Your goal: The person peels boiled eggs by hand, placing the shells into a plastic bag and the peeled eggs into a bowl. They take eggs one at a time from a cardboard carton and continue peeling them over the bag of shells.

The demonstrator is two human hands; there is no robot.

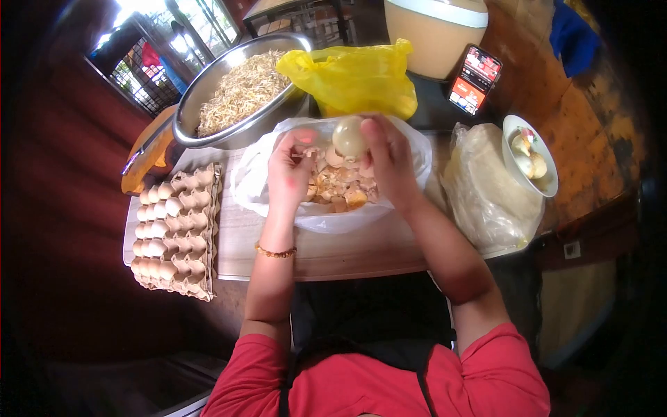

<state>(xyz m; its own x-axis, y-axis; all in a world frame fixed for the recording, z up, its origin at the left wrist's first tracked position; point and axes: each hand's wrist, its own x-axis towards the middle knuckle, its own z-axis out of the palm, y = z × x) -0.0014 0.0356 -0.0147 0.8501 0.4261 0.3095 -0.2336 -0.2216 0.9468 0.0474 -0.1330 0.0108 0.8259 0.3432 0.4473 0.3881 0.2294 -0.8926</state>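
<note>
A smooth, pale greenish peeled egg (349,137) is in my right hand (389,156), gripped between thumb and fingers above the white plastic bag (253,170). Beside it on the left, my left hand (288,170) has its fingers curled together over the bag's left part; I cannot tell what they hold. The bag lies spread wide, and broken eggshells (340,182) fill its middle, below and between both hands. To the left stands a cardboard egg tray (196,224), with whole eggs (156,229) in its left rows and bare cups along its right.
Behind the bag are a steel basin (182,125) of straw-coloured husks (243,90), a yellow plastic bag (368,76) and a beige tub (431,42). A phone (476,80) leans there. At right, a bowl (549,174) with food adjoins a filled clear bag (486,194).
</note>
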